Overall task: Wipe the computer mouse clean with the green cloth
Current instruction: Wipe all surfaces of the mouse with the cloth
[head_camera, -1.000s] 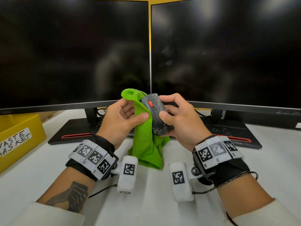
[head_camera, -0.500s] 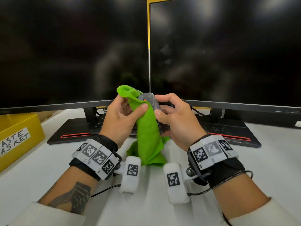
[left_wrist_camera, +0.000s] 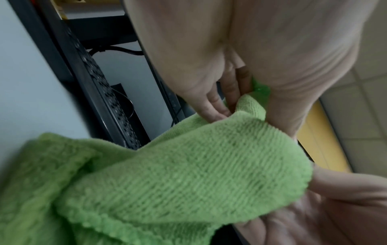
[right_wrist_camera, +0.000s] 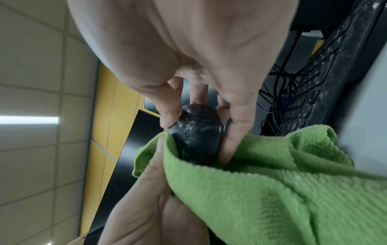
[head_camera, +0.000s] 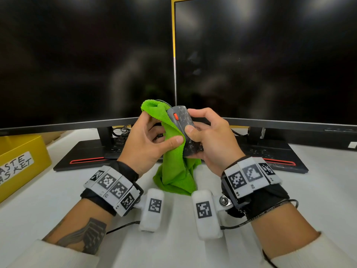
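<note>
A dusty black computer mouse [head_camera: 183, 124] with an orange wheel is held upright above the desk. My right hand [head_camera: 202, 136] grips it, thumb on its top face and fingers curled round its right side. In the right wrist view the mouse [right_wrist_camera: 196, 132] sits between thumb and fingers. My left hand [head_camera: 152, 138] holds the green cloth [head_camera: 173, 167] against the mouse's left side, thumb pressing the cloth on. The cloth's lower part hangs down to the desk. The cloth [left_wrist_camera: 178, 174] fills the left wrist view and hides the mouse there.
Two dark monitors [head_camera: 87, 60] stand side by side just behind the hands on black stands [head_camera: 81, 157]. A black keyboard [head_camera: 119, 142] lies under them with cables. A yellow waste basket [head_camera: 21, 161] sits at the left on the white desk [head_camera: 48, 200].
The cloth and left thumb slid up over the mouse, hiding the orange wheel half a second ago, then came back down its left side; the wheel shows again. The right hand kept its grip.
</note>
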The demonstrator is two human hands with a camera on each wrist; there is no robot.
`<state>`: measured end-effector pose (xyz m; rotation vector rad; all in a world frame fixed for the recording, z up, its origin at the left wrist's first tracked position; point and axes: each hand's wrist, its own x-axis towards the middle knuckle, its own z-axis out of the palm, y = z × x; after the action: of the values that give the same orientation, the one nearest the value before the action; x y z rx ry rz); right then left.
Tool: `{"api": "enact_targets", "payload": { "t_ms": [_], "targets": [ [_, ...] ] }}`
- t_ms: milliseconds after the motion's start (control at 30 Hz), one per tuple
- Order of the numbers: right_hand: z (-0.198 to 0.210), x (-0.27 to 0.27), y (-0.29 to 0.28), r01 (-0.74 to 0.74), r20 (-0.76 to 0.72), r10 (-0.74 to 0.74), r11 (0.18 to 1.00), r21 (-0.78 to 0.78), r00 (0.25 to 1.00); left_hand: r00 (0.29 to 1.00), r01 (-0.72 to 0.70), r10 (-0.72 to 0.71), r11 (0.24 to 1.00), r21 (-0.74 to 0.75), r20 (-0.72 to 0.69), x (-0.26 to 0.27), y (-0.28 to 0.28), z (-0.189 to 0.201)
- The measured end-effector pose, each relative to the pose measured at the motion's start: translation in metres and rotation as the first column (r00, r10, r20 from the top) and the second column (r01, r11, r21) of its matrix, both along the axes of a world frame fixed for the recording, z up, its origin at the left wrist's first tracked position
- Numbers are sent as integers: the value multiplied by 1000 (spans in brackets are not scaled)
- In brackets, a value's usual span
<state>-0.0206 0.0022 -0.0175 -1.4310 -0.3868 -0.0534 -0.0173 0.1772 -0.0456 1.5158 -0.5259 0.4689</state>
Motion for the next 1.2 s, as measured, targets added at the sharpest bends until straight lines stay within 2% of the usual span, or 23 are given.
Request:
{"api": "enact_targets", "payload": {
  "t_ms": [200, 300, 367, 433, 533, 667, 867, 1000, 1200],
  "targets": [
    [0, -2, 5, -38, -31, 40, 998, 53, 999, 994, -93, 99, 987, -133, 45, 2, -3, 6],
    [1, -1, 5, -50, -47, 54, 996, 76, 997, 1000, 3, -5, 990, -138, -8, 4, 3, 4],
    [2, 1, 3, -45, -57, 51, 995, 92, 997, 996, 80, -82, 994, -79, -29, 3, 4, 3],
    [1, 2, 2, -33, -63, 40, 993, 112, 997, 995, 96, -96, 995, -6, -41, 0, -1, 3],
    [1, 3, 3, -22, -62, 30, 992, 124, 998, 999, 26, -25, 999, 32, -40, -2, -8, 3],
    [1, 1, 6, -38, -64, 48, 989, 146, 997, 998, -65, 65, 998, -23, -10, -5, -10, 5],
    [3, -3, 5, -68, -76, 78, 990, 124, 994, 999, -32, 28, 991, -128, -32, -7, -8, 11],
    [5, -2, 0, -56, -115, 75, 985, 165, 991, 996, 52, -53, 999, -18, -70, -4, -2, 7],
    [5, -1, 4, -62, -164, 102, 970, 234, 981, 995, -94, 95, 990, 109, -7, -8, -5, 11]
  ]
}}
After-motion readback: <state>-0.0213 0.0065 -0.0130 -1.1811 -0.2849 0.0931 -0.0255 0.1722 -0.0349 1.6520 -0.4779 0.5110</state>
